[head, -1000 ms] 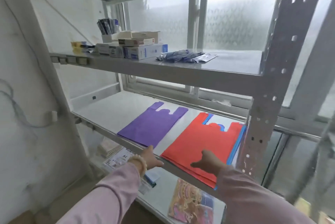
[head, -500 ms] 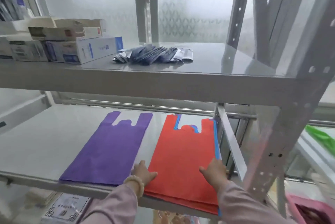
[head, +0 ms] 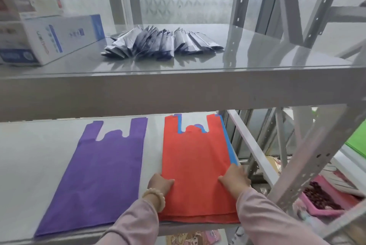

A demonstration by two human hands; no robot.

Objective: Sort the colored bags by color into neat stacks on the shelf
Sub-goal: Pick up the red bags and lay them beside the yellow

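A flat purple bag (head: pixel 99 173) lies on the grey shelf (head: pixel 29 161), left of a stack of red bags (head: pixel 195 163). Blue bag edges (head: pixel 228 145) stick out along the red stack's right side and at its handles. My left hand (head: pixel 160 184) rests on the left edge of the red stack, fingers laid flat. The right edge of the stack, near the shelf's side rail, is under my right hand (head: pixel 235 179). Both hands lie flat on the bags and grip nothing.
The upper shelf (head: pixel 178 90) juts out just above and carries white-blue boxes (head: pixel 51 36) and a fan of dark foil packets (head: pixel 158 43). A perforated metal upright (head: pixel 309 157) stands to the right. A green bag (head: pixel 358 141) and a pink tray (head: pixel 324 201) lie beyond.
The view has come closer and swung right. Both hands have slid forward from the shelf's front edge onto the red stack, left hand to its left edge, right hand to its right edge.
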